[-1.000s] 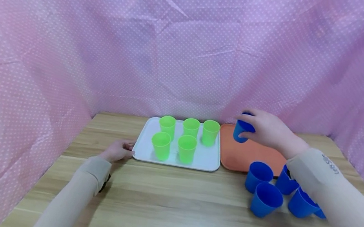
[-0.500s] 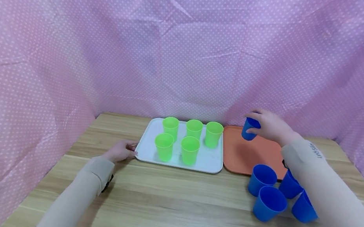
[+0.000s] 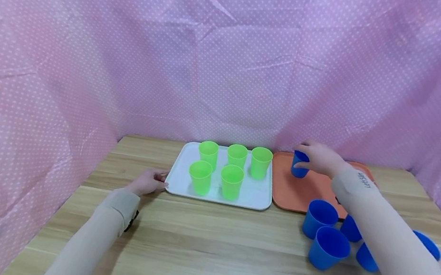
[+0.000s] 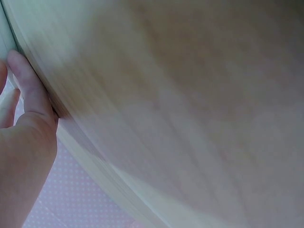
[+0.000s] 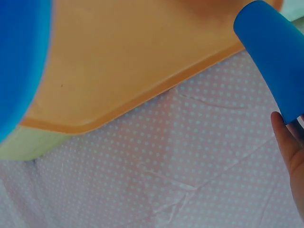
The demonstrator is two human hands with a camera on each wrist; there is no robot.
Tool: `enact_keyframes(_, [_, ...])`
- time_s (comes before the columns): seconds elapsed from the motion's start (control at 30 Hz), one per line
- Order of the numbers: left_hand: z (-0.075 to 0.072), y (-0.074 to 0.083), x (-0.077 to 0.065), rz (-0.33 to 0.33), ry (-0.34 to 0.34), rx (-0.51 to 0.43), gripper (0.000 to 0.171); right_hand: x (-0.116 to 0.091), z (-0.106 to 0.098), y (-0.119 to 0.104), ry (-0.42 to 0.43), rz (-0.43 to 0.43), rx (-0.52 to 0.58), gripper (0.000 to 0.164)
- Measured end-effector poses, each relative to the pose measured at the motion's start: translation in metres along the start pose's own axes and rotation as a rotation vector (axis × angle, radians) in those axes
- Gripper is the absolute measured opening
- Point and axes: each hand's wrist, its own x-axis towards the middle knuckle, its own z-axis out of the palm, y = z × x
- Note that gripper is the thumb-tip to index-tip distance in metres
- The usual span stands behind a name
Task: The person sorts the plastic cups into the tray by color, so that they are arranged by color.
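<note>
My right hand (image 3: 321,159) grips a blue cup (image 3: 299,170) by its upper part, with thumb and fingers around it. The cup is upright over the left part of the orange tray (image 3: 302,196); whether its base touches the tray I cannot tell. In the right wrist view the same blue cup (image 5: 273,57) shows with fingertips (image 5: 282,137) at its rim end. My left hand (image 3: 147,182) touches the front left corner of the white tray (image 3: 179,181), its fingers fairly straight in the left wrist view. Several green cups (image 3: 231,182) stand upright on that tray.
Several more blue cups (image 3: 328,250) stand on the wooden table (image 3: 202,250) in front of the orange tray, some partly hidden by my right forearm. The two trays lie side by side. A pink dotted cloth (image 3: 232,62) hangs behind the table.
My right hand has lowered the blue cup toward the orange tray, and the right forearm has swung left, exposing another blue cup's rim. The left hand stays at the white tray; the view shifted slightly.
</note>
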Motion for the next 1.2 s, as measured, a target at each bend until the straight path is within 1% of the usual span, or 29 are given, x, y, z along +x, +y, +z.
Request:
enact_keyframes(0.1, [-0.001, 0.000, 0.001, 0.005, 0.000, 0.007, 0.054, 0.003, 0.002, 0.000, -0.025, -0.008, -0.021, 0.050])
enact_keyframes(0.43, [-0.004, 0.001, 0.001, 0.003, -0.011, 0.002, 0.054, 0.014, 0.002, -0.002, -0.042, -0.022, -0.032, 0.050])
enact_keyframes(0.6, [-0.002, 0.000, 0.001, 0.012, -0.009, 0.003, 0.053, 0.018, 0.008, -0.001, -0.073, -0.032, -0.040, 0.053])
enact_keyframes(0.77, [0.000, -0.001, 0.001, 0.030, -0.008, -0.021, 0.053, 0.020, 0.014, 0.000, -0.080, -0.042, -0.043, 0.054])
enact_keyframes(1.0, [-0.001, 0.001, 0.001, 0.032, 0.003, 0.005, 0.053, 0.018, 0.015, -0.004, -0.065, -0.045, -0.058, 0.052])
enact_keyframes(1.2, [0.001, 0.000, 0.001, 0.027, 0.010, -0.004, 0.053, 0.016, 0.021, -0.002, -0.065, -0.040, -0.076, 0.054])
